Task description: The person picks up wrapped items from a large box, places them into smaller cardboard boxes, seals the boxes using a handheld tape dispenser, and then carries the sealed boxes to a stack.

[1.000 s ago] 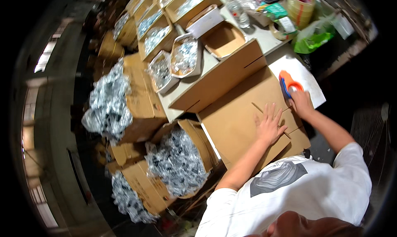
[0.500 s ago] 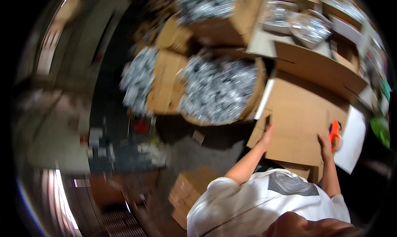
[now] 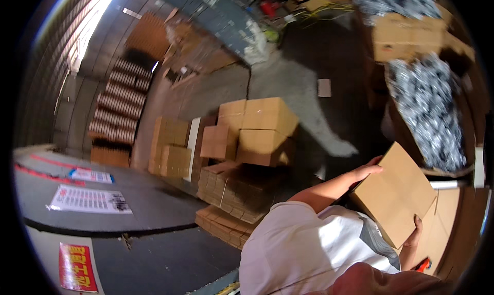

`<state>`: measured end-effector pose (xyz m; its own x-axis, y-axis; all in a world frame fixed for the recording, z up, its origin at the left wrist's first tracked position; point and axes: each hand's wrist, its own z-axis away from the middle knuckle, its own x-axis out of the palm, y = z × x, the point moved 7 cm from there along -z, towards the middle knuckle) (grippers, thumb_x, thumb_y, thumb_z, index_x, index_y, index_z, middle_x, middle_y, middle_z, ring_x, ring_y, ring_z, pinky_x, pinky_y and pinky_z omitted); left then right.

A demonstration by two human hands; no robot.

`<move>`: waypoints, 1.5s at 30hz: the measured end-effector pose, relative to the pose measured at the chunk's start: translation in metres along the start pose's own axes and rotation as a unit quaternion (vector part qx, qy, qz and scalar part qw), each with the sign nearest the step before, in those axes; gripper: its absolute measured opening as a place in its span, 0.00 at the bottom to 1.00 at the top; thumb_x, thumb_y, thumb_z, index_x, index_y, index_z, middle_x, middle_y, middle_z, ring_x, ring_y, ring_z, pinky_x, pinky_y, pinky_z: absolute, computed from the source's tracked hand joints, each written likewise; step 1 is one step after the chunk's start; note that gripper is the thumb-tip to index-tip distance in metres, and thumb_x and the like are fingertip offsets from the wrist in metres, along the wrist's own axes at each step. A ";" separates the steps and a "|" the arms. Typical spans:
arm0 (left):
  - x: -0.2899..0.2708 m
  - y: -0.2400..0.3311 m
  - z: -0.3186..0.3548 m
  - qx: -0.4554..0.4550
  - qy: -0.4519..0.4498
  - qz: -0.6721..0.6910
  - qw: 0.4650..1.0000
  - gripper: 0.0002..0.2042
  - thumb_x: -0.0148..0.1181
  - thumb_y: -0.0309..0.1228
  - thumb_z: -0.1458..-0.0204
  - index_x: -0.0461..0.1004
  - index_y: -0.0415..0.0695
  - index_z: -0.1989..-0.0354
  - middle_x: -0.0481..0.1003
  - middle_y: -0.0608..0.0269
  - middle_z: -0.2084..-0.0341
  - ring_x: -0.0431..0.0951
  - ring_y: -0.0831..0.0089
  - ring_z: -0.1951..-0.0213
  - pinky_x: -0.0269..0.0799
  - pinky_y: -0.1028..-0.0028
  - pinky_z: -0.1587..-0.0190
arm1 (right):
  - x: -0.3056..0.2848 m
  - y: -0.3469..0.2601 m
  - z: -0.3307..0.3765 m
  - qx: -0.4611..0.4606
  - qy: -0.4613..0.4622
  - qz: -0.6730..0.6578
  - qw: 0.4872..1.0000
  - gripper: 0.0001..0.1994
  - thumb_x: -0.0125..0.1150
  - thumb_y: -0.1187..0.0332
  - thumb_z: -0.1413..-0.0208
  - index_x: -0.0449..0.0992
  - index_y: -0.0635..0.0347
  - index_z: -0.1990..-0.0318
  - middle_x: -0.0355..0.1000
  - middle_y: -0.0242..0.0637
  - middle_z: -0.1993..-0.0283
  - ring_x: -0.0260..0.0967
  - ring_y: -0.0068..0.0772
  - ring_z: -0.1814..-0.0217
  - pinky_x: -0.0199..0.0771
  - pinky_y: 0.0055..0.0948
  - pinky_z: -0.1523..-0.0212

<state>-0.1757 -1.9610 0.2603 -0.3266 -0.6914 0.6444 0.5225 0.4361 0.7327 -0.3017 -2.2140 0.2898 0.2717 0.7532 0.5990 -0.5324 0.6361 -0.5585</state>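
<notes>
A closed brown cardboard box point(image 3: 395, 192) is held up in front of my chest between both hands. My left hand point(image 3: 366, 170) grips its far left edge, with part of the fingers hidden behind the box. At the near right side, my right hand point(image 3: 413, 234) presses its fingers and thumb around the edge. Beyond the right hand lies a flattened-looking cardboard surface point(image 3: 446, 212). An orange-and-black tool point(image 3: 423, 264) rests there close to my right wrist, too cut off to name exactly.
Stacked cardboard cartons point(image 3: 265, 122) stand on the floor to the left, beside bundled flat cardboard point(image 3: 234, 189). A large open carton full of clear-wrapped items point(image 3: 427, 110) is at the far right. Brown stacks point(image 3: 121, 102) stand farther left, and a grey panel point(image 3: 154, 207) is nearer.
My view has swung left toward the floor cartons. The box has been lifted off the cardboard-covered work surface and turned, with both hands on it.
</notes>
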 end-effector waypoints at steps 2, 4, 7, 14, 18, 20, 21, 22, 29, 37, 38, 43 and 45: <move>-0.071 0.037 0.051 0.045 0.063 0.001 0.997 0.34 0.52 0.36 0.50 0.45 0.46 0.34 0.56 0.58 0.40 0.54 0.65 0.38 0.50 0.63 0.38 | 0.070 0.028 -0.054 0.004 -0.067 0.056 0.996 0.30 0.58 0.59 0.53 0.60 0.62 0.42 0.64 0.42 0.47 0.64 0.39 0.44 0.68 0.36 0.48; -0.146 0.066 0.122 0.082 0.159 0.039 0.983 0.33 0.52 0.37 0.49 0.47 0.45 0.35 0.58 0.57 0.41 0.56 0.65 0.39 0.52 0.64 0.39 | 0.162 0.068 -0.101 -0.002 -0.158 0.117 0.980 0.33 0.58 0.61 0.54 0.56 0.59 0.39 0.61 0.42 0.44 0.63 0.41 0.43 0.67 0.38 0.47; -0.225 0.108 0.225 0.079 0.260 0.067 0.960 0.31 0.48 0.46 0.45 0.51 0.47 0.36 0.61 0.59 0.43 0.62 0.67 0.43 0.59 0.66 0.43 | 0.243 0.152 -0.181 0.065 -0.211 0.146 0.964 0.37 0.58 0.65 0.58 0.51 0.52 0.37 0.59 0.40 0.42 0.58 0.41 0.40 0.64 0.42 0.44; -0.382 0.032 0.501 0.123 0.734 0.227 0.628 0.30 0.43 0.56 0.45 0.58 0.50 0.39 0.66 0.62 0.48 0.65 0.63 0.46 0.64 0.61 0.49 | 0.395 0.386 -0.282 0.269 -0.230 0.223 0.908 0.46 0.57 0.71 0.59 0.35 0.38 0.33 0.54 0.40 0.40 0.54 0.45 0.38 0.60 0.51 0.44; -0.377 -0.035 0.527 0.159 0.731 0.292 0.596 0.21 0.47 0.53 0.45 0.66 0.50 0.52 0.69 0.66 0.55 0.70 0.66 0.55 0.62 0.62 0.53 | 0.393 0.525 -0.350 0.303 -0.194 0.182 0.915 0.46 0.59 0.71 0.58 0.35 0.27 0.35 0.55 0.38 0.41 0.57 0.41 0.43 0.58 0.53 0.47; -0.355 -0.113 0.545 0.166 0.707 0.295 0.621 0.25 0.48 0.52 0.46 0.62 0.49 0.45 0.69 0.65 0.53 0.70 0.70 0.56 0.64 0.69 0.57 | 0.417 0.578 -0.334 0.281 -0.185 0.259 0.905 0.48 0.59 0.75 0.61 0.37 0.26 0.36 0.58 0.37 0.46 0.56 0.39 0.45 0.61 0.52 0.53; -0.344 -0.132 0.526 0.085 0.703 0.330 0.624 0.24 0.48 0.51 0.46 0.62 0.49 0.45 0.70 0.65 0.54 0.71 0.70 0.56 0.64 0.69 0.57 | 0.418 0.583 -0.346 0.294 -0.184 0.250 0.904 0.48 0.59 0.76 0.61 0.37 0.27 0.36 0.58 0.37 0.46 0.56 0.39 0.46 0.61 0.52 0.54; -0.329 -0.144 0.513 -0.001 0.695 0.356 0.625 0.24 0.48 0.50 0.46 0.62 0.50 0.45 0.71 0.65 0.55 0.71 0.70 0.57 0.64 0.69 0.57 | 0.418 0.586 -0.356 0.306 -0.182 0.236 0.904 0.48 0.58 0.77 0.62 0.38 0.27 0.36 0.58 0.37 0.46 0.56 0.39 0.47 0.62 0.52 0.55; -0.299 -0.165 0.465 -0.118 0.639 0.303 0.697 0.22 0.48 0.49 0.46 0.63 0.51 0.47 0.71 0.65 0.52 0.71 0.70 0.54 0.61 0.67 0.54 | 0.431 0.555 -0.354 0.277 -0.075 0.161 0.944 0.42 0.62 0.67 0.52 0.39 0.37 0.34 0.57 0.43 0.46 0.58 0.42 0.48 0.64 0.48 0.54; -0.368 -0.022 0.337 -0.104 0.517 0.121 0.841 0.19 0.52 0.42 0.46 0.64 0.47 0.49 0.72 0.61 0.59 0.73 0.72 0.68 0.67 0.73 0.67 | 0.325 0.315 -0.319 0.067 -0.194 0.682 0.702 0.25 0.61 0.54 0.55 0.71 0.56 0.50 0.73 0.38 0.55 0.69 0.34 0.52 0.66 0.31 0.49; -0.369 -0.002 0.312 -0.109 0.494 0.073 0.860 0.18 0.51 0.43 0.45 0.65 0.47 0.49 0.73 0.62 0.60 0.73 0.73 0.65 0.66 0.74 0.66 | 0.286 0.275 -0.313 0.033 -0.149 0.708 0.689 0.24 0.62 0.55 0.56 0.73 0.56 0.52 0.73 0.39 0.55 0.70 0.36 0.52 0.67 0.31 0.50; -0.285 0.084 0.125 -0.112 0.382 -0.096 0.912 0.21 0.54 0.43 0.46 0.64 0.49 0.47 0.72 0.66 0.57 0.71 0.76 0.61 0.64 0.75 0.60 | 0.092 0.060 -0.201 -0.071 0.192 0.565 0.799 0.19 0.61 0.64 0.59 0.75 0.62 0.57 0.74 0.43 0.61 0.72 0.36 0.56 0.71 0.31 0.54; -0.232 0.085 0.042 -0.108 0.303 -0.167 0.932 0.20 0.54 0.43 0.46 0.65 0.50 0.47 0.73 0.67 0.58 0.71 0.78 0.61 0.64 0.76 0.60 | 0.032 0.009 -0.132 -0.123 0.313 0.495 0.801 0.18 0.61 0.65 0.55 0.72 0.63 0.55 0.74 0.44 0.60 0.72 0.39 0.61 0.71 0.34 0.57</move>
<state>-0.0888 -1.7396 0.1821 -0.0280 -0.9948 0.0980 0.6389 0.0576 0.7671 -0.1921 -2.1622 0.2285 0.2032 0.7969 -0.5690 -0.5823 -0.3688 -0.7245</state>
